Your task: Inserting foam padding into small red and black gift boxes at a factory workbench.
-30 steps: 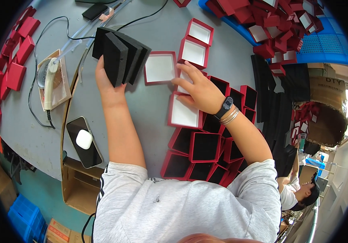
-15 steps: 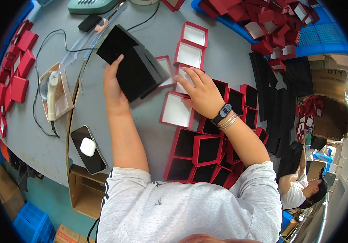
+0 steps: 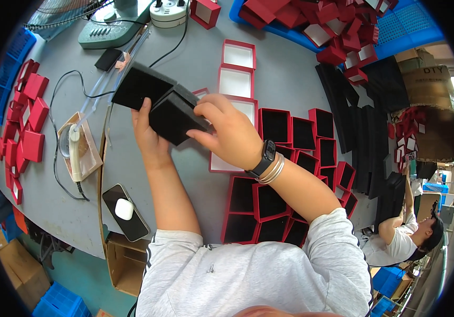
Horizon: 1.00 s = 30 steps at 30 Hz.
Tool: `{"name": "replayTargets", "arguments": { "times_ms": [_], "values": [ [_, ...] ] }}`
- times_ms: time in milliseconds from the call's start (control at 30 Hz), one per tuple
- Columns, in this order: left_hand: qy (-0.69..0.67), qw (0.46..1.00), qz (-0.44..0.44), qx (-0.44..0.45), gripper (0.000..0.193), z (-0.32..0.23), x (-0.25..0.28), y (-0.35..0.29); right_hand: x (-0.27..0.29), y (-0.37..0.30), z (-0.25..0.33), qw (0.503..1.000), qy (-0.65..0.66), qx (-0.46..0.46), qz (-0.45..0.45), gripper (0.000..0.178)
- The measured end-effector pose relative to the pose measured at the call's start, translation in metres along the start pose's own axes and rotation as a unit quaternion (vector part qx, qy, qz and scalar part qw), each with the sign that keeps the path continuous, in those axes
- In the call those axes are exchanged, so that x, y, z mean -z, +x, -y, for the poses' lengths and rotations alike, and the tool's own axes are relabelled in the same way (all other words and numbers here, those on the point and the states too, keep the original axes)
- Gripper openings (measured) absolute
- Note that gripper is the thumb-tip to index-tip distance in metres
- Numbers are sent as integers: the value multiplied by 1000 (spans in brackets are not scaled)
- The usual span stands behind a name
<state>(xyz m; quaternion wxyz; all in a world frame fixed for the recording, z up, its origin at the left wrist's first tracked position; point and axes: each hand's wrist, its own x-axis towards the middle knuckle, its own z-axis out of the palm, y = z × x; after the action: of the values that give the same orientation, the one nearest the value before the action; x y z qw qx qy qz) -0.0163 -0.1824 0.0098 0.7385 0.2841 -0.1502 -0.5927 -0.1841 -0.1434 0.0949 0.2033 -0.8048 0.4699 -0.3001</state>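
In my left hand [image 3: 150, 138] are several black foam pads [image 3: 143, 87], held over the table with the thumb on top. The nearest black foam pad [image 3: 177, 117] is turned away from the others. At its right edge, my right hand [image 3: 232, 129] has thumb and fingers closed on it. Red boxes with bare white insides stand beside and partly under my right hand, among them a far box [image 3: 238, 54] and a middle box [image 3: 236, 82]. Red boxes with black inserts [image 3: 274, 126] cluster right of and below my right forearm.
Red lids or boxes [image 3: 34, 145] lie at the left. A magnifier-like tool [image 3: 73, 148] rests in a tray near a phone [image 3: 126, 219] with a white case. Black foam strips [image 3: 362, 148] lie right; a blue crate [image 3: 401, 29] holds red boxes. A person [image 3: 401, 238] works beyond.
My right hand has come left from above the white-lined boxes to the foam pads and closed on one. The pads in my left hand have fanned apart. The whole view has shifted slightly.
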Motion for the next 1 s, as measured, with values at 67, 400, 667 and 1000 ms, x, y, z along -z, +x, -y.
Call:
{"name": "replayTargets", "arguments": {
  "times_ms": [67, 400, 667, 1000],
  "values": [
    [-30, 999, -19, 1, 37, -2, 4, -1, -4, 0, 1, 999, 42, -18, -8, 32],
    [-90, 986, -92, 108, 35, -13, 12, 6, 30, -28, 5, 988, 140, 49, 46, 32],
    [-134, 985, -100, 48, 32, -3, 14, 13, 56, -83, -70, 926, 165, -268, 208, 34],
    [-116, 981, -115, 100, 30, 5, 12, 15, 25, -77, -47, 972, 46, -210, 98, 39]
  ]
}}
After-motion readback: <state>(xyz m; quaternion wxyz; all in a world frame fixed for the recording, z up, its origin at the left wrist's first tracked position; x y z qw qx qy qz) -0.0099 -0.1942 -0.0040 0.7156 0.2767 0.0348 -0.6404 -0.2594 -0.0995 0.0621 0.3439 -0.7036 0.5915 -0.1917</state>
